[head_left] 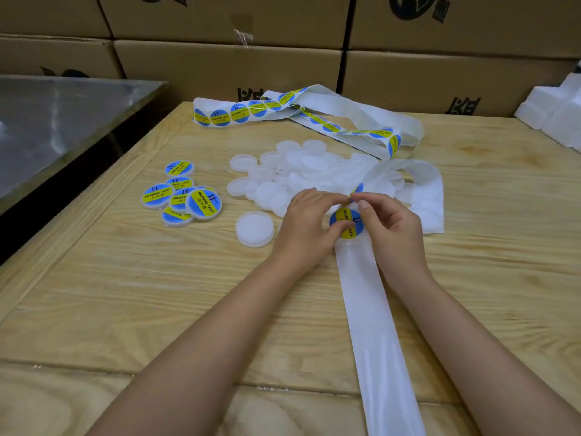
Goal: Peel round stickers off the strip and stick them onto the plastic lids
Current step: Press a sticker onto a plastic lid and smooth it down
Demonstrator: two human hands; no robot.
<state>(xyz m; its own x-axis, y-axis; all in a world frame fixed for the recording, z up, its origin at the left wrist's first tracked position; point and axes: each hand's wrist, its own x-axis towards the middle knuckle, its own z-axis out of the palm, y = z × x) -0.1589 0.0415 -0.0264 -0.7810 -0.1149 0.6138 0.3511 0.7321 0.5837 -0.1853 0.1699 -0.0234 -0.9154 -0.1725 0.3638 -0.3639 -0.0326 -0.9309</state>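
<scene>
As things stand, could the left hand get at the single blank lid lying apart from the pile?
Probably yes. The blank lid lies on bare table just left of the left hand with nothing between them, but that hand is busy pinching the sticker and would have to let go first.

Both hands (349,221) on sticker (345,222)

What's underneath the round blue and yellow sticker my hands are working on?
The white backing strip runs under the round blue and yellow sticker and toward the camera. Left hand and right hand cover its edges, so any plastic lid beneath stays hidden.
</scene>
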